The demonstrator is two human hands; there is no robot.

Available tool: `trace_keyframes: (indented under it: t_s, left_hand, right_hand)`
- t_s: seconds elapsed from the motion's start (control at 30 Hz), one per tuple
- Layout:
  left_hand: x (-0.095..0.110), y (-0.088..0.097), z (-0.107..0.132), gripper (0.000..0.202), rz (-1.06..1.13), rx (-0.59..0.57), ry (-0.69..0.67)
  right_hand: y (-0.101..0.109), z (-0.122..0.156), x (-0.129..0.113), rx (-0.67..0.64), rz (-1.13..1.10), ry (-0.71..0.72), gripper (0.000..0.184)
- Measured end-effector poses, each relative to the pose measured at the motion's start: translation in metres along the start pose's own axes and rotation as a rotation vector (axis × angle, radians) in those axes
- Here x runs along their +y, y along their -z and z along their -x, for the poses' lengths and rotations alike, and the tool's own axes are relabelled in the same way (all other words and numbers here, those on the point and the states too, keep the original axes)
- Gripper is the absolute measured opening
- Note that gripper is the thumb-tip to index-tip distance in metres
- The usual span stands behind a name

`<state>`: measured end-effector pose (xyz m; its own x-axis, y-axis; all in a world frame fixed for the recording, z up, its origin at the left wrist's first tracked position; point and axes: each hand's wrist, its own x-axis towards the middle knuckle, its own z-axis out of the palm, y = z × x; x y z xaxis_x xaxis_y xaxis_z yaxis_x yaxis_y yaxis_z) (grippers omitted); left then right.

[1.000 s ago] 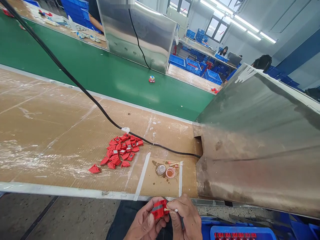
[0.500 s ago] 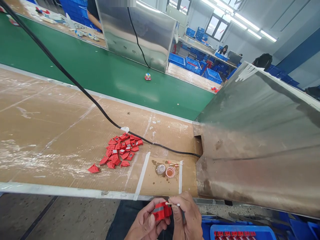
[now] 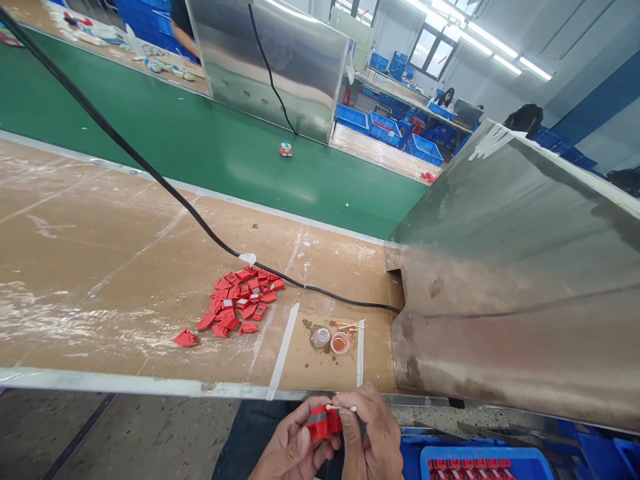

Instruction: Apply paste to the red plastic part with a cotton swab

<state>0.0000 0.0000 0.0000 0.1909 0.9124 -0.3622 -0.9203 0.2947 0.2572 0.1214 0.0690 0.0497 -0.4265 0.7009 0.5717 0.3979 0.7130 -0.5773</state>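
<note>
**Swab worked against red part at counter's edge**

A small red part (image 3: 323, 423) is gripped in the left hand (image 3: 293, 448) at 6 o'clock, below the counter (image 3: 125, 267); a cotton swab (image 3: 341, 408), pinched in the right hand (image 3: 367, 437), has been shifted slightly across it, so the dabbing appears ongoing.

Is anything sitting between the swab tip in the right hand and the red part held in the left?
Nothing visible does. The left hand grips the red part, and the cotton swab pinched in the right hand has its tip right at the part's top edge, with no object between them.
</note>
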Motion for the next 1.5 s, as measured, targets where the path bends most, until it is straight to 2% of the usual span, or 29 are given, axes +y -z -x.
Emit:
trace_keyframes:
  t_s: [0.17,0.3,0.53,0.7,0.97,1.17,1.3,1.5]
  left_hand:
    - [0.000,-0.001,0.000,0.046,0.044,0.024,0.002]
    - [0.000,-0.001,0.001,0.040,0.091,0.015,0.012]
    - [-0.005,0.008,0.002,0.042,0.172,-0.002,0.049]
    - [-0.007,0.015,0.001,0.029,0.229,-0.001,0.052]
    - [-0.010,0.020,0.000,0.037,0.213,-0.025,0.064]
    - [-0.014,0.031,-0.001,0.024,0.269,-0.063,0.057]
    - [-0.015,0.035,-0.001,0.025,0.276,-0.049,0.065]
    - [-0.013,0.031,-0.001,0.034,0.254,-0.009,0.066]
  right_hand:
    - [-0.002,0.005,0.003,0.049,-0.027,-0.002,0.018]
    - [-0.004,0.008,0.004,0.030,-0.042,-0.001,0.017]
    - [-0.005,-0.003,-0.010,0.131,-0.045,0.009,0.019]
    - [-0.003,-0.004,-0.013,0.098,-0.046,0.014,0.020]
    - [0.000,0.000,-0.012,0.080,-0.083,0.013,0.019]
    - [-0.003,0.013,-0.007,0.054,-0.107,-0.008,0.018]
    - [-0.005,0.022,-0.005,0.009,-0.117,-0.014,0.020]
    - [-0.002,0.022,-0.005,-0.010,-0.086,0.035,0.020]
